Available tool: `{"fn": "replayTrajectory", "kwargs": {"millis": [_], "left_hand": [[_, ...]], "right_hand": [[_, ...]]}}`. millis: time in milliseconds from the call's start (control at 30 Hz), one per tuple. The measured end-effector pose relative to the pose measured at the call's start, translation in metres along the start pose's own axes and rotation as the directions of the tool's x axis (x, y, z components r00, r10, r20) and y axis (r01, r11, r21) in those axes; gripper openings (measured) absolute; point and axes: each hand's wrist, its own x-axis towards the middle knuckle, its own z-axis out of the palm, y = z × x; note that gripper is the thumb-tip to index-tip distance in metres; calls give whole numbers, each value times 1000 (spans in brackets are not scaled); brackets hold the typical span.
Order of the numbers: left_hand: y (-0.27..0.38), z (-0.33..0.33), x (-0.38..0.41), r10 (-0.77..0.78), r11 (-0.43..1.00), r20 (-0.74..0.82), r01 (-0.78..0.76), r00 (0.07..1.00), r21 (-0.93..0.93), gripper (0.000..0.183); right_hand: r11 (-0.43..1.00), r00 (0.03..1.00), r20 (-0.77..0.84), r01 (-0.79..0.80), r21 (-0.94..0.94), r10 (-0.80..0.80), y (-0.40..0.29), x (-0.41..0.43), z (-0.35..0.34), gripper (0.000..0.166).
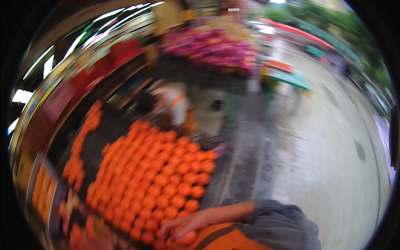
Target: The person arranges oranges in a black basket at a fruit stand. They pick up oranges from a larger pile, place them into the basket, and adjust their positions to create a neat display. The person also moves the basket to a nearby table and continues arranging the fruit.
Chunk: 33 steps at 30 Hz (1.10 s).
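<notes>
A wide, sloping display of orange citrus fruits point(156, 178) spreads out before me in close rows. At its lower edge, my right hand point(184, 225) reaches in from the right with fingers curled around an orange fruit point(188, 238). Blur smears my left hand point(99, 239) at the bottom left rim, beside a few orange fruits point(76, 234); whether it grips one cannot be made out. An orange apron point(215, 239) covers my front.
Another person point(178, 104) bends over the far end of the display. Beyond is a heap of pink-purple produce point(212, 48). A green table point(289, 78) stands on the pale pavement point(325, 150) to the right. A separate strip of orange fruits point(82, 143) runs along the left.
</notes>
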Motion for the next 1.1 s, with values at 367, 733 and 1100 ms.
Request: {"fn": "replayTrajectory", "kwargs": {"millis": [367,733,1100], "left_hand": [[179,-133,75,732,-169,31,137,681,976,62],[143,-189,91,399,-697,64,257,915,669,67],[179,-177,67,386,-567,143,112,911,816,65]], "right_hand": [[928,966,-162,-242,-284,203,-9,18,-7,55],[805,907,-349,-383,-454,236,-13,14,-16,56],[956,904,-350,-287,-69,246,-10,9,-11,58]]}}
